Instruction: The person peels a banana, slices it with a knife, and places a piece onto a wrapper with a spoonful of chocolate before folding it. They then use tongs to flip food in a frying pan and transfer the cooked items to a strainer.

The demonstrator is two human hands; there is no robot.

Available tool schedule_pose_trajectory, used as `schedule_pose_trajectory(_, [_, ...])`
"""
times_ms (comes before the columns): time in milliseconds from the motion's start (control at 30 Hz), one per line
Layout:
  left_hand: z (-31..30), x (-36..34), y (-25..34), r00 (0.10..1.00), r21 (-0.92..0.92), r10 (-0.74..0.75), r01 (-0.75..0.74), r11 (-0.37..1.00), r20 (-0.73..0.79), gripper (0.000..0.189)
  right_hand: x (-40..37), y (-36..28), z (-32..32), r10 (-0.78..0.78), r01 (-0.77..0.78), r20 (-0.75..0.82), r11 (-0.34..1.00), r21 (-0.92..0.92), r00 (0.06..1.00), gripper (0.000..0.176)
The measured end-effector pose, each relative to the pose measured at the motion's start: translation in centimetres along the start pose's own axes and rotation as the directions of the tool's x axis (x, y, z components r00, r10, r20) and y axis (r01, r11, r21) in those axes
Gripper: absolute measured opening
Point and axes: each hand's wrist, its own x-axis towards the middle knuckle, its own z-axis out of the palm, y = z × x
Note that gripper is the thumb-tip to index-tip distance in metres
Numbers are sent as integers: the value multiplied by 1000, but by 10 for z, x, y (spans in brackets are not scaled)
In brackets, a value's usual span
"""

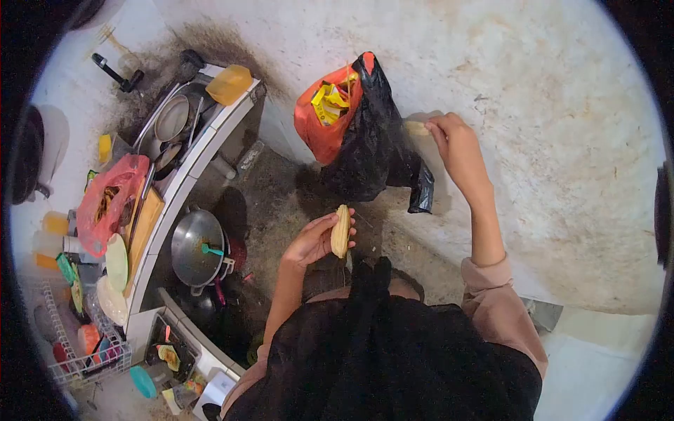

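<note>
My left hand (314,240) is wrapped round an ear of corn (340,231), pale yellow with lengthwise lines, held upright low in front of my body. Out to the right, my right hand (453,137) pinches a pale strip of corn husk (416,128) between thumb and fingers. That strip is beside a black plastic bag (379,133) hanging near the wall. A red-orange bag (309,126) with yellow wrappers (330,103) inside is against the black bag's left side. What the black bag holds is hidden.
At left runs a tiled counter (203,151) crowded with pans, a pink plastic bag (112,203), a cutting board (144,221) and a dish rack (91,361). Beneath it sits a large wok (196,242) with a turquoise spoon (210,250). A stained white wall (547,140) is at right.
</note>
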Motion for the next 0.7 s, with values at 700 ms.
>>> schedule_pose_trajectory(700, [-6,1,0,997,-32,63,-65,997,-44,37,20,25,69,-43,85,125,932,-352,991,9])
